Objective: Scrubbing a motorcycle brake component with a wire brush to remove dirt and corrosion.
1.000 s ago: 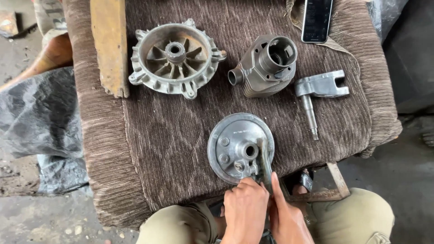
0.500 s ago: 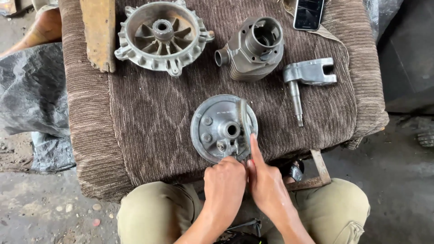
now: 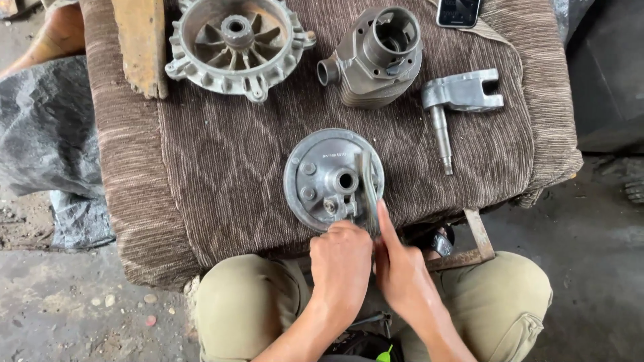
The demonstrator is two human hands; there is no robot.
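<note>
Head view: I see my left hand (image 3: 341, 258) curled at the near rim of the round plate (image 3: 333, 178), fingers closed on its edge, and my right hand (image 3: 400, 268) pinching the flat lever (image 3: 368, 188) that lies across the plate's face (index finger stretched along it). That plate sits at the tabletop's (image 3: 221, 174) near edge. Farther back lie a finned hub (image 3: 236, 44), a cylinder (image 3: 376, 57) and a forked shaft (image 3: 456, 100).
</note>
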